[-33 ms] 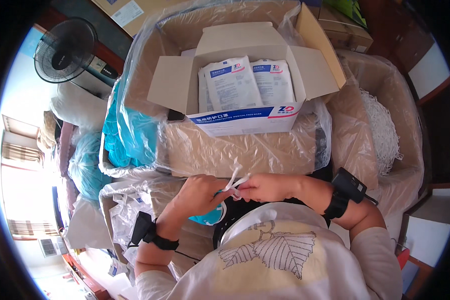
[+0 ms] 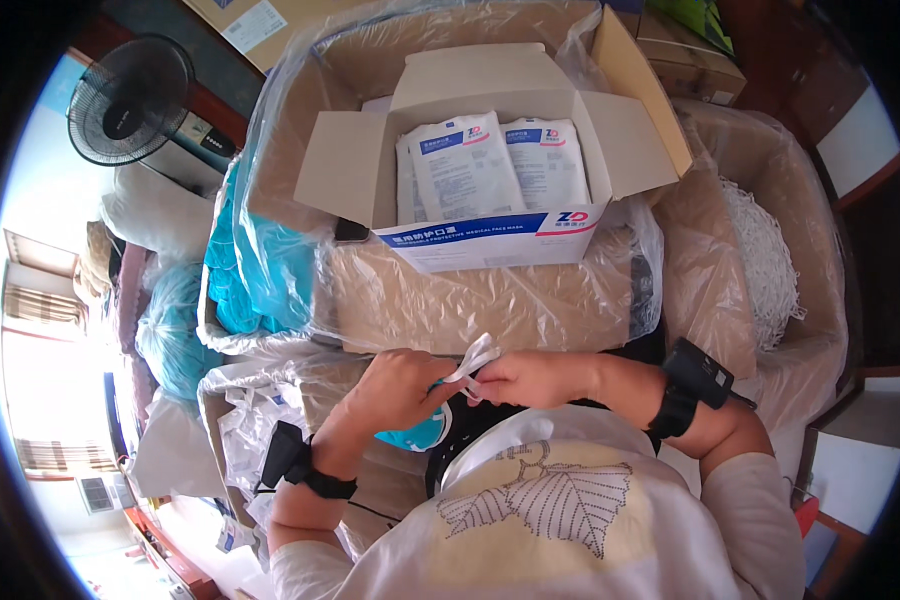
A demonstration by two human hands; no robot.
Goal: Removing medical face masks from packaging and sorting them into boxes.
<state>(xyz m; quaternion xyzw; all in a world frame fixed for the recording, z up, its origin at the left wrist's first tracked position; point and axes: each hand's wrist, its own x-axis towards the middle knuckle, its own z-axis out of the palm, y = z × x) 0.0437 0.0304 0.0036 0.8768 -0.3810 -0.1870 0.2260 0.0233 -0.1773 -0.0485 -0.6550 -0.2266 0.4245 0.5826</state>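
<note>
White, thin bands (image 2: 477, 358), looking like soft cord or elastic, are bunched between my two hands above my lap. My left hand (image 2: 395, 388) is closed, thumb and fingers pinching the bands from the left. From the other side, my right hand (image 2: 535, 377) pinches the same bands with its fingertips, almost touching the left. A folded loop sticks up past the fingertips. Under my left wrist lies a blue piece (image 2: 417, 432) with a pale edge, mostly hidden by hand and shirt.
Ahead, an open carton (image 2: 490, 245) of white packets (image 2: 467, 175) rests on a plastic-lined box (image 2: 490, 310). Blue material (image 2: 260, 270) fills a bin at left; white cords (image 2: 760, 265) lie in a lined box at right. A fan (image 2: 130, 100) stands far left.
The upright end of the white bands has folded into a wider loop leaning right. Both hands stay nearly in place.
</note>
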